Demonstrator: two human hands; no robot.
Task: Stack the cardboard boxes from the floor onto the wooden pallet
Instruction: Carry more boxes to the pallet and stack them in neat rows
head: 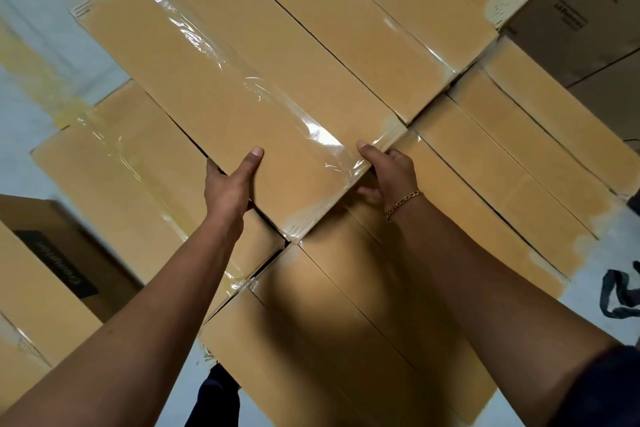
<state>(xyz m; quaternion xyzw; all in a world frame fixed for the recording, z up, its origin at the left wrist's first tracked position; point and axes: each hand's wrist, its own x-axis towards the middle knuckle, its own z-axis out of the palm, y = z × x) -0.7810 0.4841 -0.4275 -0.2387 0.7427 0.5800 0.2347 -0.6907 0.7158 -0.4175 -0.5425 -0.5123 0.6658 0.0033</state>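
On my feed the left hand (230, 184) grips the near end of a long, tape-sealed cardboard box (214, 90), thumb flat on top and fingers wrapped round its left edge. The right hand (389, 172), wearing a gold bracelet (403, 205), holds the near right corner, thumb above, fingers curled beneath. The box lies beside matching neighbour boxes (329, 38), crosswise over the lower boxes (502, 180). I cannot read the brown carton (561, 21) print or the black label (55, 264); both are blurred
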